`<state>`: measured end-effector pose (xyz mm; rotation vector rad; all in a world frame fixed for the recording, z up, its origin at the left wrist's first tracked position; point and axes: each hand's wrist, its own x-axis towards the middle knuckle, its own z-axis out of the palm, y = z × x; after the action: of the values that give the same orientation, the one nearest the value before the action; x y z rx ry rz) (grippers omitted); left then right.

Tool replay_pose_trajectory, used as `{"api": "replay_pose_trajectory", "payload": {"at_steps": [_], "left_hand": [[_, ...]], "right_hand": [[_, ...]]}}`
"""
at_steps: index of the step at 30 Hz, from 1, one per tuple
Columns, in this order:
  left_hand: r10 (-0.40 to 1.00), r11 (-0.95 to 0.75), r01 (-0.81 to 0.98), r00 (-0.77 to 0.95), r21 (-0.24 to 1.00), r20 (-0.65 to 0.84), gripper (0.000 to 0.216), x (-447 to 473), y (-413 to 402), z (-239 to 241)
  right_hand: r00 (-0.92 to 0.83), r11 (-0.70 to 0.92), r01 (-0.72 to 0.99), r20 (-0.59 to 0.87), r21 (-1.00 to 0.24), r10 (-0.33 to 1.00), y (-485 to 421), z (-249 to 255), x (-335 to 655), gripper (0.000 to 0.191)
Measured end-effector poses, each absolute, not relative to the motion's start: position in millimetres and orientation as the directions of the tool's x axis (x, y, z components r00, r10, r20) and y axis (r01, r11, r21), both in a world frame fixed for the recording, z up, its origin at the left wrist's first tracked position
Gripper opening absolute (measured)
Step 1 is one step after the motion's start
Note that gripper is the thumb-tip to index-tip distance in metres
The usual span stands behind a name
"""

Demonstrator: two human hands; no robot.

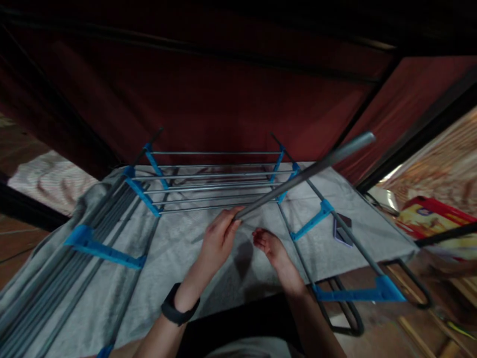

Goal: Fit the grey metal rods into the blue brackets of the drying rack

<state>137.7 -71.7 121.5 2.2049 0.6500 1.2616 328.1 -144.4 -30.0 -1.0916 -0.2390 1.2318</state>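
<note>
My left hand (219, 231), with a dark band on its wrist, is closed around the lower end of a grey metal tube (290, 184). The tube slants up to the right, its far end raised in the air. Close by on the right, my right hand (269, 244) is held apart from the tube, fingers loosely curled with nothing in them. Beyond both hands stands a partly built rack (216, 187) of thin metal rods joined by blue plastic brackets. Two larger blue brackets, a left one (108, 252) and a right one (313, 221), sit on the side tubes.
A grey cloth (179, 278) covers the surface beneath the rack. Several loose tubes (70, 273) lie along the left side. A phone (343, 231) rests at the right, past which is a red and yellow package (432, 219). A dark red panel (223, 99) closes off the back.
</note>
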Motion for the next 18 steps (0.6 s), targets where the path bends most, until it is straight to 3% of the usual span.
{"api": "replay_pose_trajectory", "payload": {"at_steps": [7, 18], "left_hand": [[0.479, -0.859, 0.174, 0.61, 0.482, 0.631, 0.033, 162, -93, 103], [0.604, -0.775, 0.374, 0.673, 0.509, 0.427, 0.032, 156, -111, 60]], "right_hand": [[0.464, 0.039, -0.613, -0.319, -0.789, 0.827, -161, -30, 348, 0.016], [0.476, -0.004, -0.677, -0.443, -0.736, 0.76, -177, -47, 361, 0.021]]}}
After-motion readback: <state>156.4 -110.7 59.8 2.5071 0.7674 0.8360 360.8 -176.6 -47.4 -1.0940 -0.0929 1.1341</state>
